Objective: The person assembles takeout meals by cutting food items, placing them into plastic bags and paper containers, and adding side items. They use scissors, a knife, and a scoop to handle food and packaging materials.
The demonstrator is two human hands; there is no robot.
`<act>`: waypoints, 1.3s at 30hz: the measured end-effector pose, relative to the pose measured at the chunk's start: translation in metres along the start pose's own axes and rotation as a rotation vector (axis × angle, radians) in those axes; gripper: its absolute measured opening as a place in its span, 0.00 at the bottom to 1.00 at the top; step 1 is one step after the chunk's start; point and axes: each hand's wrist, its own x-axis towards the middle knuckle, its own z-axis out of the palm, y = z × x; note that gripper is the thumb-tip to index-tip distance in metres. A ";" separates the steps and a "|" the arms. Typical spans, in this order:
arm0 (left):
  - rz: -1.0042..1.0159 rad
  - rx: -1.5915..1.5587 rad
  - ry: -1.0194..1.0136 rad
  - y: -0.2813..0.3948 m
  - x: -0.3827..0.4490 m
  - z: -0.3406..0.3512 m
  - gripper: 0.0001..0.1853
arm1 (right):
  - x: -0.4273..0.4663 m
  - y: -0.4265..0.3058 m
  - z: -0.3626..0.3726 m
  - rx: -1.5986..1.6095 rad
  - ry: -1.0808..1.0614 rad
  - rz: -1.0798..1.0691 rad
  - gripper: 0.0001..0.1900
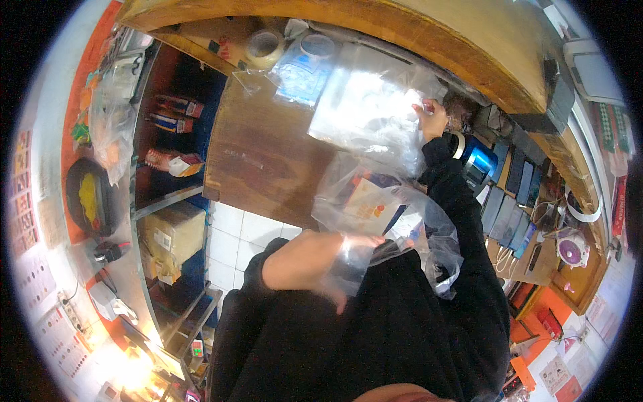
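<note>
My left hand [309, 261] is close to my body and grips the edge of a clear plastic bag [442, 221], whose film drapes over the fingers. Inside that bag lie flat printed packets [369, 201], one of them pale with an orange mark. My right hand [433, 119] reaches to the far right of the wooden counter. Its fingertips pinch the right edge of a glossy pile of clear plastic bags [351, 95]. Glare washes out much of the pile, so I cannot tell how many layers are between the fingers.
Tape rolls [264, 45] and a blue packet [301, 73] lie at the back of the wooden counter [266, 151]. Several phones [502, 216] with cables stand at right, beside a blue cylinder [479, 158]. Shelves with a cardboard box [173, 233] are at left. A wooden ledge [351, 12] overhangs the back.
</note>
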 end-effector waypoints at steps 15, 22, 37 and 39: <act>-0.018 -0.084 0.042 0.017 0.013 0.005 0.52 | -0.004 0.018 -0.055 0.491 0.217 0.061 0.09; 0.300 0.045 0.317 0.006 0.002 0.002 0.42 | -0.054 -0.102 -0.210 0.533 -0.241 -0.053 0.06; 0.408 0.014 0.383 0.026 0.003 0.012 0.59 | -0.166 -0.157 -0.138 -0.082 -0.716 -0.794 0.17; 0.374 -0.246 0.337 0.037 -0.003 0.024 0.53 | -0.166 -0.124 -0.077 -0.518 -0.689 -0.657 0.19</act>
